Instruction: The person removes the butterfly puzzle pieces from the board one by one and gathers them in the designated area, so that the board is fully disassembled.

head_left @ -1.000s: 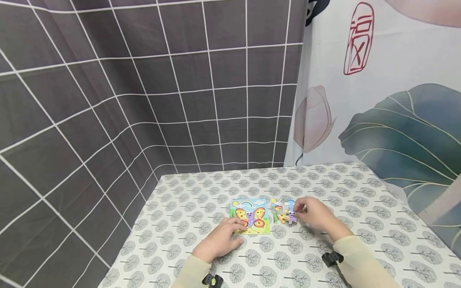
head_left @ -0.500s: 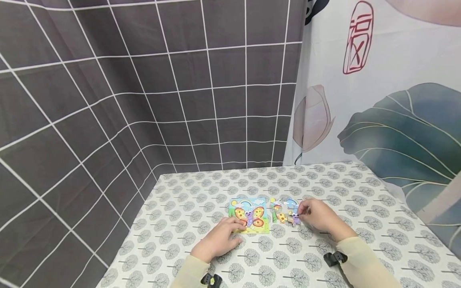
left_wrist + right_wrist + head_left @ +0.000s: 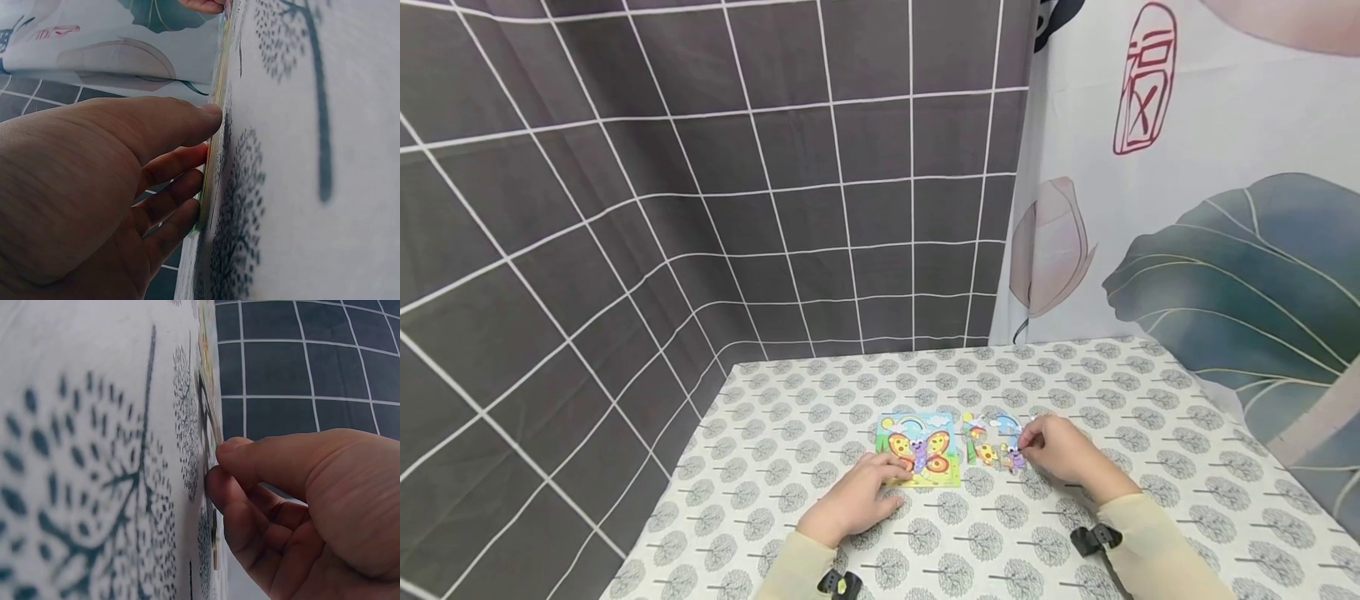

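My left hand (image 3: 859, 493) rests its fingertips on the lower left of a square butterfly picture board (image 3: 938, 423), which lies flat on the table. In the left wrist view the fingers reach over the board's thin edge (image 3: 219, 78), fairly straight, with the thumb beside it. To the right is a partly assembled butterfly jigsaw (image 3: 983, 455), with gaps between its pieces. My right hand (image 3: 1062, 448) pinches a puzzle piece with a purple face (image 3: 1015, 457) between thumb and index finger at the jigsaw's right side. Seen from the right wrist, the thin piece (image 3: 211, 415) is tilted.
A white cloth with grey tree prints (image 3: 790, 500) covers the table. Behind it hangs a dark grid curtain (image 3: 820, 208); a white curtain with lotus prints (image 3: 1075, 108) hangs at the right. Black camera straps (image 3: 1096, 540) sit on both wrists.
My right hand has shifted slightly right, drawing the purple-faced piece with it, and the piece has since turned a little. The left hand stays on the board.
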`<state>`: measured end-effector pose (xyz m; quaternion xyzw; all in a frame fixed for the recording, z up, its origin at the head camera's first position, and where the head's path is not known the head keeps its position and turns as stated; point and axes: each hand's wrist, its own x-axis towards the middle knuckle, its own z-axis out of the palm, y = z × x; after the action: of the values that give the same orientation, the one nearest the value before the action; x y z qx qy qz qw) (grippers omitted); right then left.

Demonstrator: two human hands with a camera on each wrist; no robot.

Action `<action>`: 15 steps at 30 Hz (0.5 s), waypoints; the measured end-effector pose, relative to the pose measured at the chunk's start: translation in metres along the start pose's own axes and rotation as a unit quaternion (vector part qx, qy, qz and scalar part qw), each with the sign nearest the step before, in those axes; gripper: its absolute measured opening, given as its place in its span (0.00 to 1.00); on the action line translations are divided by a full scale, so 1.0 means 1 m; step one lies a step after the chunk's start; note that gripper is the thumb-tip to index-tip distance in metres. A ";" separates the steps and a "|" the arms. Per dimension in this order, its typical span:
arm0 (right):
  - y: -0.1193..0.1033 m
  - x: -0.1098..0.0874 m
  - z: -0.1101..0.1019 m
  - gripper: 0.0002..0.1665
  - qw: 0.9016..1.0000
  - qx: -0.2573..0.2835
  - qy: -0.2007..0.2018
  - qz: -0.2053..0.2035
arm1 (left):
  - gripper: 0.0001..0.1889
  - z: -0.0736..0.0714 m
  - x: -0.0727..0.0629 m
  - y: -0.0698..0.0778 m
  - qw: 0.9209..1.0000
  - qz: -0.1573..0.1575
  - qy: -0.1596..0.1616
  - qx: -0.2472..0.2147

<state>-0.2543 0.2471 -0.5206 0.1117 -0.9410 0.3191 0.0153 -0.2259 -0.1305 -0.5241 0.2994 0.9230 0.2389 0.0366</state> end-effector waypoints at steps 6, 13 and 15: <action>0.000 0.000 0.000 0.11 1.000 -0.009 0.004 -0.010 | 0.21 0.001 0.000 -0.001 1.000 0.002 0.005 0.006; -0.001 -0.001 -0.001 0.10 1.000 -0.015 0.006 -0.015 | 0.21 0.000 0.000 0.000 1.000 0.000 0.005 0.008; -0.001 -0.001 -0.001 0.10 1.000 -0.015 0.007 -0.014 | 0.21 0.000 0.000 0.001 1.000 -0.001 0.004 0.009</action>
<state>-0.2535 0.2472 -0.5190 0.1227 -0.9438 0.3057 0.0280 -0.2252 -0.1304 -0.5238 0.2980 0.9254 0.2322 0.0301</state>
